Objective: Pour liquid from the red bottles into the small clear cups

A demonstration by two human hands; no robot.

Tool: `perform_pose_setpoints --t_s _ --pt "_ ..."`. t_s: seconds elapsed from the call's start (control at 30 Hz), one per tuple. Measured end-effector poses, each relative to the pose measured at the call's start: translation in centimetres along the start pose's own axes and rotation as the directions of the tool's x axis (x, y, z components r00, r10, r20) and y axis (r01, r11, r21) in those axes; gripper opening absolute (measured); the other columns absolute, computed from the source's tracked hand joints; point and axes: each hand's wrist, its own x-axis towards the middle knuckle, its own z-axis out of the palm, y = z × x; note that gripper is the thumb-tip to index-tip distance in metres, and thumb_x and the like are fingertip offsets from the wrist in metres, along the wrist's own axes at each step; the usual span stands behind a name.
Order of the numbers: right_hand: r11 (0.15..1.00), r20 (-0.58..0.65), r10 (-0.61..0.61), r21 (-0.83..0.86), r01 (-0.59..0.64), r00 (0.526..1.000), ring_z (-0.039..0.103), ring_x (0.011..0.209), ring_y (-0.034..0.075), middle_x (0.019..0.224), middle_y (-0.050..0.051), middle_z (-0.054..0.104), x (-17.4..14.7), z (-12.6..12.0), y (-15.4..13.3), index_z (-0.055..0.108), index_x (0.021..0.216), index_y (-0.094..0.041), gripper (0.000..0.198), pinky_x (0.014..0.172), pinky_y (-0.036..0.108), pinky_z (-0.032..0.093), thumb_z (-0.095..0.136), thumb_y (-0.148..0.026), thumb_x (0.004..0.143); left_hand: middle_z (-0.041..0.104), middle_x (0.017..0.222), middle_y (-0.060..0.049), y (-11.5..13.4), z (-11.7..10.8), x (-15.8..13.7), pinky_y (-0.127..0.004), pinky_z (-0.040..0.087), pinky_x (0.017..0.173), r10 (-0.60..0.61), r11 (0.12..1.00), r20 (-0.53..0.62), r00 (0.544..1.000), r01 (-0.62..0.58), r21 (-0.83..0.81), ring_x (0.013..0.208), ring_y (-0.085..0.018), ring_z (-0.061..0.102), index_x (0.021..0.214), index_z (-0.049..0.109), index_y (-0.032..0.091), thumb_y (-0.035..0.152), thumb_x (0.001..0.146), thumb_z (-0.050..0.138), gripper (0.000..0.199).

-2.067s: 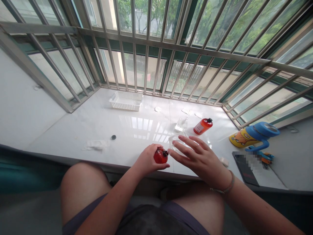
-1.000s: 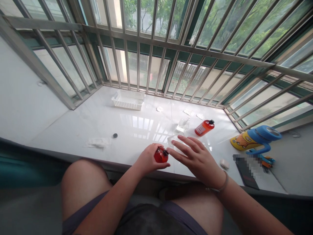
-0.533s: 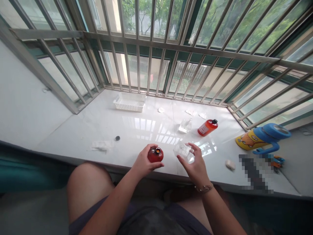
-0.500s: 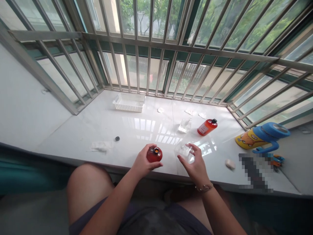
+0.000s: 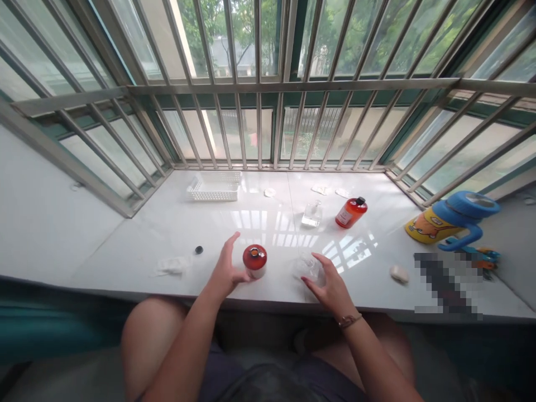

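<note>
My left hand [image 5: 224,267] is spread, palm turned toward the small red bottle [image 5: 255,261], thumb just at its base; fingers lifted off it. The bottle stands upright on the white surface [image 5: 167,223], near the front edge, mouth uncapped as far as I can tell. My right hand [image 5: 330,285] curls loosely round a clear plastic piece [image 5: 309,267] resting on the surface, fingertips pinching its edge.

A small black cap [image 5: 199,249] lies well to the left, beside a crumpled tissue [image 5: 170,265]. An orange bottle [image 5: 350,212] lies on its side further back, next to a clear glass bottle [image 5: 312,214].

Judgement: steady the red bottle low down before anything goes near its open mouth. Keep the clear piece gripped lightly; it looks thin and likely to buckle.
</note>
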Motion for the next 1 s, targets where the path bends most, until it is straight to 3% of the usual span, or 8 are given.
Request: perform_pose_setpoints --t_s 0.07,0.17,0.27,0.4,0.57,0.73,0.83,1.0 --pt "0.997 0.000 -0.071 -0.036 0.071 0.997 0.057 0.141 0.036 0.149 0.014 0.059 0.0 0.0 -0.3 0.047 0.154 -0.028 0.065 0.120 0.060 0.050 0.071 -0.052 0.099 0.037 0.169 -0.023 -1.2 -2.7 0.4 -0.057 0.034 0.130 0.020 0.997 -0.106 0.994 -0.013 0.072 0.160 -0.041 0.035 0.163 0.033 0.019 0.100 0.077 0.050 0.119" --pt "0.990 0.016 -0.124 -0.072 0.125 0.992 0.056 0.141 0.035 0.151 0.014 0.058 -0.1 0.0 -0.5 0.045 0.158 -0.030 0.066 0.118 0.061 0.051 0.072 -0.048 0.100 0.052 0.157 -0.022 -2.8 -6.6 1.3 -0.056 0.038 0.126 -0.105 0.878 -0.289 0.952 0.225 0.422 0.149 -0.037 0.050 0.152 0.047 0.017 0.070 0.099 0.050 0.075" --pt "0.987 0.009 -0.134 -0.090 0.135 0.991 0.058 0.139 0.035 0.150 0.014 0.058 -0.1 0.1 -0.6 0.044 0.160 -0.031 0.069 0.116 0.061 0.053 0.072 -0.048 0.099 0.066 0.141 -0.022 -3.6 -9.1 2.1 -0.055 0.038 0.125 -0.228 0.620 -0.252 0.940 0.340 0.707 0.140 -0.039 0.056 0.134 0.062 0.014 0.041 0.097 0.055 0.046" --pt "0.985 -0.013 -0.135 -0.107 0.132 0.991 0.062 0.134 0.035 0.145 0.014 0.061 -0.2 0.2 -0.7 0.045 0.160 -0.030 0.069 0.113 0.059 0.056 0.072 -0.048 0.099 0.073 0.130 -0.020 -3.4 -10.2 2.7 -0.059 0.050 0.109 -0.287 0.542 -0.240 0.927 0.364 0.757 0.124 -0.042 0.065 0.116 0.072 0.018 0.028 0.090 0.057 0.032" --pt "0.984 -0.016 -0.143 -0.115 0.140 0.990 0.063 0.131 0.036 0.143 0.015 0.062 -0.2 0.2 -0.8 0.042 0.161 -0.029 0.070 0.111 0.060 0.057 0.071 -0.047 0.100 0.077 0.123 -0.013 -1.4 -9.3 2.7 -0.044 0.058 0.099 -0.290 0.615 -0.203 0.935 0.345 0.709 0.105 -0.030 0.075 0.115 0.072 0.021 0.032 0.090 0.060 0.031" --pt "0.985 -0.005 -0.135 -0.110 0.134 0.991 0.063 0.131 0.035 0.143 0.015 0.062 -0.3 0.2 -0.8 0.040 0.162 -0.029 0.071 0.111 0.059 0.058 0.071 -0.045 0.100 0.080 0.112 -0.007 3.3 -6.8 1.7 -0.042 0.063 0.093 -0.322 0.876 -0.138 0.937 0.350 0.331 0.097 -0.027 0.078 0.120 0.073 0.026 0.053 0.087 0.076 0.043" --pt "0.985 -0.014 -0.136 -0.110 0.134 0.991 0.063 0.131 0.034 0.142 0.014 0.062 -0.3 0.2 -0.8 0.042 0.161 -0.028 0.069 0.111 0.057 0.058 0.070 -0.045 0.100 0.075 0.122 -0.008 6.4 -5.1 1.3 -0.041 0.066 0.094 -0.191 0.972 -0.132 0.973 0.206 0.115 0.098 -0.025 0.078 0.118 0.075 0.024 0.052 0.086 0.081 0.043" --pt "0.984 -0.021 -0.142 -0.111 0.139 0.990 0.064 0.129 0.034 0.141 0.015 0.062 -0.3 0.1 -0.9 0.041 0.162 -0.028 0.069 0.110 0.058 0.058 0.070 -0.045 0.101 0.070 0.126 -0.009 9.6 -2.3 1.6 -0.045 0.064 0.108 -0.005 1.000 -0.118 0.993 0.002 -0.021 0.112 -0.027 0.077 0.113 0.077 0.023 0.045 0.092 0.078 0.030"
